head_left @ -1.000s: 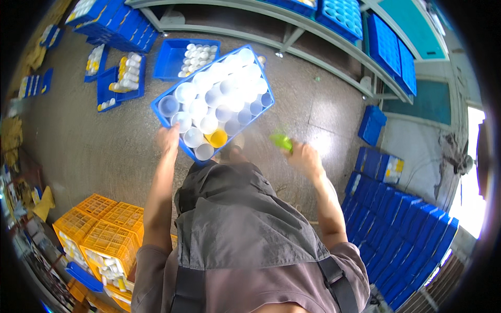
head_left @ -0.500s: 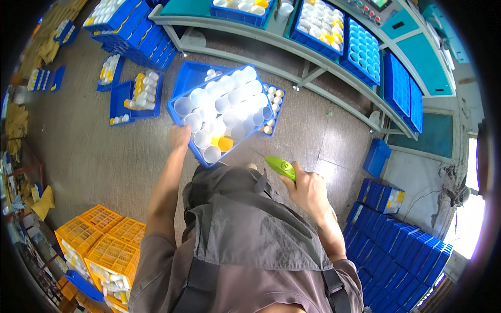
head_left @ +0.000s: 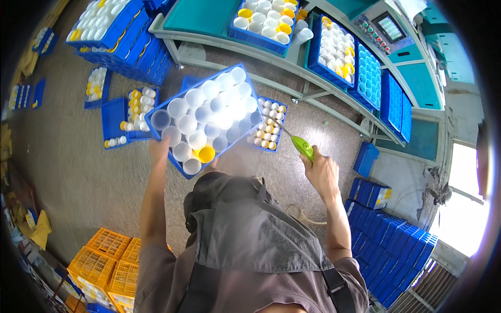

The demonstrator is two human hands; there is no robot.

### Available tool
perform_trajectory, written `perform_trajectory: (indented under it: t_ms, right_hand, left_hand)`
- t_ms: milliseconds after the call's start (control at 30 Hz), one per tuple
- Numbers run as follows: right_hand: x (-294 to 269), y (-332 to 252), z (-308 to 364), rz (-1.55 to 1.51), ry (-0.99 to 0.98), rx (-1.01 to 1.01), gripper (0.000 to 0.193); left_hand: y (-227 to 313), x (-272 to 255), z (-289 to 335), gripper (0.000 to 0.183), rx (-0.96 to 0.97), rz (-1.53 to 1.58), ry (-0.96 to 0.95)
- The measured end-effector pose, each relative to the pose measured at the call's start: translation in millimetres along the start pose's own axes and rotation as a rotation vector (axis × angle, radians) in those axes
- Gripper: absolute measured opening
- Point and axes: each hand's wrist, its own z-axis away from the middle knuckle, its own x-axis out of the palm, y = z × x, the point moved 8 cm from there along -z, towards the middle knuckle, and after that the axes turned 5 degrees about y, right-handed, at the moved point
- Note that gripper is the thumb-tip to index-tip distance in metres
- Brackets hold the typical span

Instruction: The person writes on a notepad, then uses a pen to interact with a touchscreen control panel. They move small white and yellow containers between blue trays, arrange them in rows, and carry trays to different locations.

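The grey-framed, teal-topped workbench (head_left: 194,22) spans your view from 11 to past 2 o'clock. On its top you have, at 12, a blue crate of white and yellow cups (head_left: 257,39); at 1, a second filled crate (head_left: 330,78); at 2, a blue crate with round cells (head_left: 364,99). Your grey-brown floor (head_left: 88,193) bears stacked blue crates (head_left: 136,57) toward 10–11, a partly filled blue crate (head_left: 114,115) between 9 and 10, and a partly hidden cup crate (head_left: 279,134) close in at 1.
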Motion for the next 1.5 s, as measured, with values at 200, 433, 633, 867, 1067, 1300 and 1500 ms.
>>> perform_trajectory:
  t_ms: [200, 433, 633, 867, 1067, 1300, 1500]
  right_hand:
    - [-6, -40, -84, 0.035, 0.164, -0.085, 0.036]
    - [-4, -95, -45, -0.012, -0.221, -0.298, 0.038]
    - [-36, -95, -58, -0.146, 0.068, -0.112, 0.036]
    - [-24, -128, -63, -0.133, 0.025, -0.258, 0.038]
    - [-2, -133, -65, 0.049, -0.278, -0.375, 0.040]
    - [-17, -98, -138, 0.066, 0.092, -0.126, 0.036]
    - [31, -45, -80, -0.054, -0.144, 0.009, 0.037]
  left_hand:
    - [4, -54, -18, 0.042, -0.071, 0.136, -0.020]
    - [12, -81, -21, 0.041, -0.194, 0.481, 0.032]
    - [17, -81, -33, 0.037, -0.163, 0.403, 0.082]
    - [24, -80, -38, 0.036, -0.101, 0.234, 0.175]
    - [28, -79, -30, 0.034, -0.125, 0.399, 0.118]
    - [17, -89, -28, 0.036, -0.254, 0.438, 0.120]
    - [11, -76, -43, 0.037, -0.439, 0.703, 0.131]
